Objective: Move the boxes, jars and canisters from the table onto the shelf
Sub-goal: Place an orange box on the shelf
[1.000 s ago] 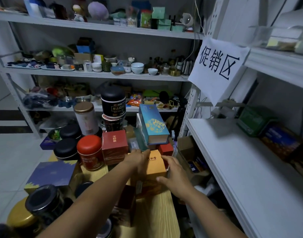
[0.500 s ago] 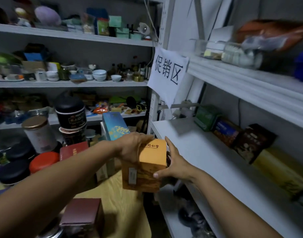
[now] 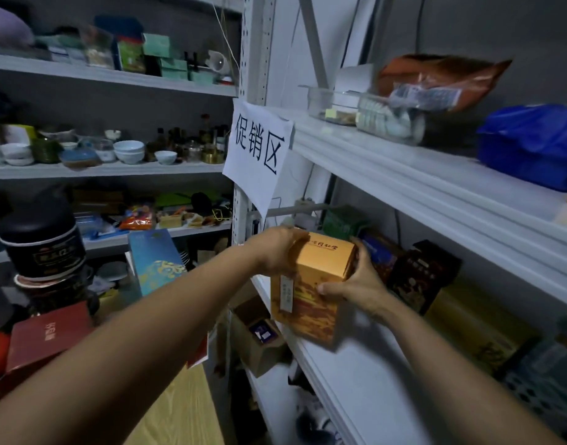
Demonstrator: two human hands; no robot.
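**A:** What are the hands doing?

**B:** The left hand (image 3: 277,252) is curling over the upper left edge of the orange box (image 3: 320,284), gripping it. The right hand (image 3: 356,284) is clasping the box's right side, with the thumb lying across the front face.

**A:** Where is the box sitting?

**B:** It is tilting above the front edge of the white shelf (image 3: 356,380). Contact with the shelf cannot be told.

**A:** What is differing from the earlier frame?

**B:** There the box was hanging short of the shelf, beside the table (image 3: 185,409). Both hands are keeping their grip.
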